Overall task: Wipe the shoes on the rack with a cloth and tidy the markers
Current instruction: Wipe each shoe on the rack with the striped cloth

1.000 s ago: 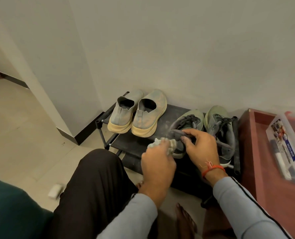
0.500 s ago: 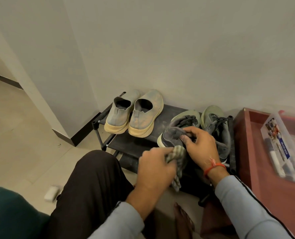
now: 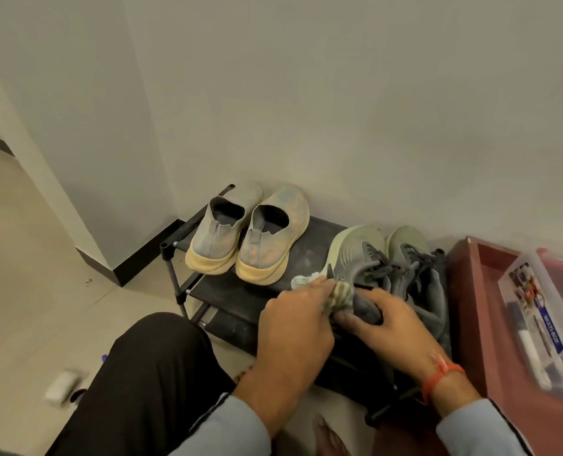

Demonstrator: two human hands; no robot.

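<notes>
1. Four shoes on one black rack (image 3: 227, 292): two slip-ons (image 3: 222, 232) (image 3: 271, 238), two grey laced trainers (image 3: 355, 255) (image 3: 418, 268).
2. One cloth (image 3: 439, 292)... no, one cloth (image 3: 339, 292).
3. Two hands (image 3: 293, 327) (image 3: 388, 320).
4. One clear marker box (image 3: 536, 324).

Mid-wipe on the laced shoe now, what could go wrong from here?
1. The laced shoe is tipped on its side at the rack front, steadied only by the right hand; a hard stroke of the cloth in the left hand might push it off.
2. Its loose laces tangle with the neighbouring shoe, which could be dragged along.
3. The rack looks dusty; the cloth may smear grime back.
</notes>
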